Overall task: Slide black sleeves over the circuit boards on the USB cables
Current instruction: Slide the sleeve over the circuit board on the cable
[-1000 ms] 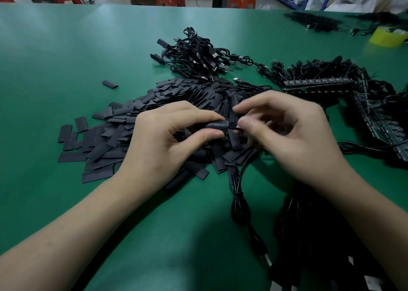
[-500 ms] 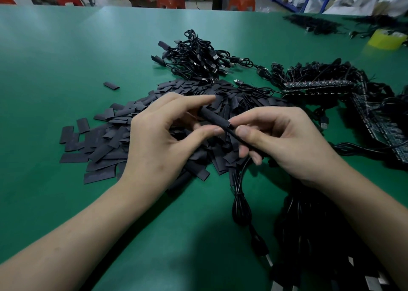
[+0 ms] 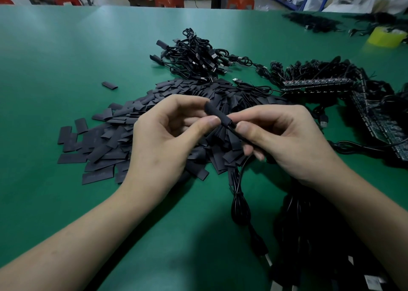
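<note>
Both clenched: your left grip (image 3: 163,142) pinches a matte, tubular black sleeve (image 3: 217,114), your right grip (image 3: 287,140) its thin round cable (image 3: 239,180).

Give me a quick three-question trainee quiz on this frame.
1. True or false: the left hand pinches the black sleeve.
2. The right hand grips: A) the cable B) scissors C) nothing.
3. Fill in: the stray sleeve lies to the ___ of the sleeve pile.
Key: 1 true; 2 A; 3 left.
</note>
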A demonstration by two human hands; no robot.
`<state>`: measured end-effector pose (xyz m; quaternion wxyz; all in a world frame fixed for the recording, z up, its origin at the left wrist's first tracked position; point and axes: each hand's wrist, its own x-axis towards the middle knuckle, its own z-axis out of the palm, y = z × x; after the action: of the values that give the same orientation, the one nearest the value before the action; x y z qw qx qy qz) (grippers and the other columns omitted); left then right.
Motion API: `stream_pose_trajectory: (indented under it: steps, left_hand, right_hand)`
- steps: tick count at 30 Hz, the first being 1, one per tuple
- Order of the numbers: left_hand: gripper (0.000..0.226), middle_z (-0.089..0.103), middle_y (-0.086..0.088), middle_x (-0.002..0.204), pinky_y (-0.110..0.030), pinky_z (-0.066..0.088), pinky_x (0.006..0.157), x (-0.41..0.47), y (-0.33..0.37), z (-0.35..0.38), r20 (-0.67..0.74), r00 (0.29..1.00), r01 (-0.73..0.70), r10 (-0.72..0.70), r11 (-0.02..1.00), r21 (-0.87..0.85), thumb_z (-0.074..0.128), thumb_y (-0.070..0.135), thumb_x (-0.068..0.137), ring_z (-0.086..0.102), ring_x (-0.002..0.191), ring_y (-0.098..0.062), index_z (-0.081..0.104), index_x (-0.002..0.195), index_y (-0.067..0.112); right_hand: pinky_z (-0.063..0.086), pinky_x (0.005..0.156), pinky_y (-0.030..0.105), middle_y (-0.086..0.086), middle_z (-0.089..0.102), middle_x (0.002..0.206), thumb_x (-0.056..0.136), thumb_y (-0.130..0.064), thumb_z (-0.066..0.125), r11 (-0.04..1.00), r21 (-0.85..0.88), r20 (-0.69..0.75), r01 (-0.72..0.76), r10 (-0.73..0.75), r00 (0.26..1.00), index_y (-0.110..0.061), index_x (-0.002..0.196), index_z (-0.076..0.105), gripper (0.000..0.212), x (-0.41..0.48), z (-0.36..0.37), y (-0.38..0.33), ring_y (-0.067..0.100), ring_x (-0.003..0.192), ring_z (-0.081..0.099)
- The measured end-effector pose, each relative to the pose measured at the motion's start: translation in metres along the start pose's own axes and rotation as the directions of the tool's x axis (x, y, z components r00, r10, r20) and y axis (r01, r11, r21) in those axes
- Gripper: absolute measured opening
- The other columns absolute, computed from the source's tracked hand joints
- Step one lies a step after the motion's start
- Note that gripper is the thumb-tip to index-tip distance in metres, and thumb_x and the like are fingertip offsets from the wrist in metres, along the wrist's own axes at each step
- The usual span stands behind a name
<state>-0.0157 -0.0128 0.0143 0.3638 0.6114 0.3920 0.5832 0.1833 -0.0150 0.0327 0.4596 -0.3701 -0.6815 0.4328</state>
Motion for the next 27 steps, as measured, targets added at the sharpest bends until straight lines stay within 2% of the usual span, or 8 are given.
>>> stream_pose_trajectory:
  steps: [7,10,16,21,27]
  left_hand:
    - [0.022,0.080,0.001,0.094,-0.020,0.056,0.080,-0.0008,0.0004,0.0007,-0.007,0.999,0.038,-0.039,0.998,-0.053,0.081,0.027,0.076,0.074,0.086,-0.010,0.076,0.097,0.021]
    - [0.021,0.080,0.004,0.092,-0.020,0.056,0.079,-0.0009,0.0011,0.0005,-0.007,0.999,0.044,-0.044,0.997,-0.058,0.082,0.029,0.076,0.074,0.085,-0.009,0.076,0.095,0.022]
    - [0.020,0.080,0.001,0.091,-0.023,0.057,0.079,-0.0002,0.0021,-0.0013,-0.006,0.999,0.045,-0.046,0.998,-0.041,0.082,0.028,0.076,0.074,0.084,-0.012,0.076,0.095,0.022]
    - [0.023,0.080,0.001,0.093,-0.020,0.056,0.079,-0.0009,0.0037,-0.0014,-0.004,0.999,0.035,-0.035,0.999,-0.011,0.081,0.027,0.076,0.073,0.083,-0.008,0.077,0.098,0.019]
    - [0.019,0.079,0.004,0.091,-0.020,0.056,0.078,-0.0012,0.0028,-0.0016,-0.024,0.999,0.021,-0.021,1.000,0.022,0.081,0.028,0.079,0.074,0.083,-0.010,0.077,0.096,0.023]
  right_hand:
    - [0.045,0.047,0.017,-0.002,0.068,0.063,0.089,-0.018,0.070,1.000,0.023,-0.025,0.000,0.001,1.000,-0.029,0.094,0.082,0.017,-0.0009,0.0019,-0.0020,0.006,0.054,0.062]
    - [0.045,0.047,0.016,-0.003,0.067,0.061,0.087,-0.024,0.071,0.998,0.063,-0.005,-0.002,0.003,1.000,-0.026,0.095,0.080,0.012,-0.0013,0.0010,-0.0042,0.005,0.053,0.061]
    - [0.044,0.047,0.015,-0.002,0.067,0.059,0.085,-0.025,0.069,0.999,0.047,0.014,-0.014,0.013,1.000,-0.021,0.099,0.078,0.018,-0.0019,-0.0001,-0.0053,0.003,0.050,0.059]
    - [0.045,0.048,0.016,0.000,0.068,0.061,0.089,-0.025,0.071,1.000,0.005,-0.008,-0.012,0.013,1.000,-0.028,0.095,0.081,0.012,-0.0008,-0.0015,-0.0002,0.005,0.049,0.057]
    - [0.044,0.048,0.016,0.000,0.068,0.060,0.091,-0.020,0.070,0.999,-0.053,-0.032,0.002,-0.004,0.999,-0.029,0.094,0.081,0.015,-0.0012,-0.0011,0.0024,0.005,0.048,0.055]
